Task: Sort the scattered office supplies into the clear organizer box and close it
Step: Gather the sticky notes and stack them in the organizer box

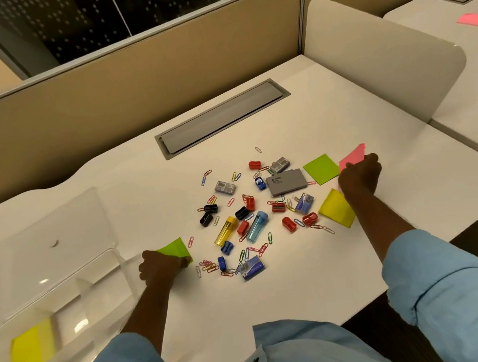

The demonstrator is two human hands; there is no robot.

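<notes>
The clear organizer box [100, 293] stands at the left with its lid [52, 223] tipped open; a yellow sticky pad [29, 354] lies in its near compartment. My left hand [159, 265] is shut on a green sticky pad [175, 248] just right of the box. My right hand [359, 177] is shut on a pink sticky pad [353, 155] at the far right of the pile. Between the hands lie several paper clips, sharpeners, staple boxes, a yellow tube [226, 230], a blue tube [256, 226], a grey eraser box [286, 181], another green pad [320, 168] and a yellow pad [337, 209].
A grey cable hatch [223, 116] is set into the white desk behind the pile. A beige partition runs along the back, and a rounded white divider [383, 61] stands at the right. The desk's front edge drops off at the lower right.
</notes>
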